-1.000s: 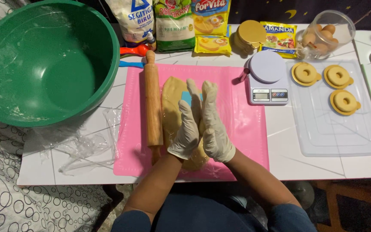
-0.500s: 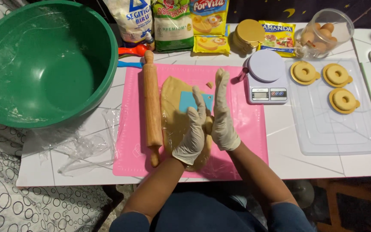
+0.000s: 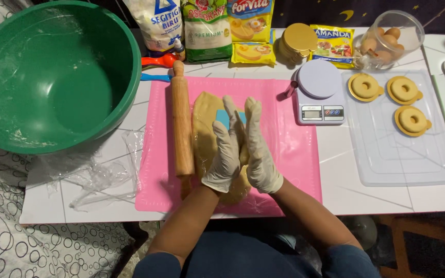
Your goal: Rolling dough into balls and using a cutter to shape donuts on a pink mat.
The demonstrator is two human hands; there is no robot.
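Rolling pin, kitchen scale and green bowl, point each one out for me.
Rolling pin (image 3: 182,128): head view, middle of the wooden barrel.
Kitchen scale (image 3: 319,80): head view, centre of the round weighing plate.
Green bowl (image 3: 6,67): head view, bare inner wall on the left side.

White gloves on both hands (image 3: 243,152), dark-blue sleeves.

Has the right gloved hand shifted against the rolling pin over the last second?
Yes. The right hand, half a second ago spread apart toward the scale, has closed back against the left hand, nearer the rolling pin.
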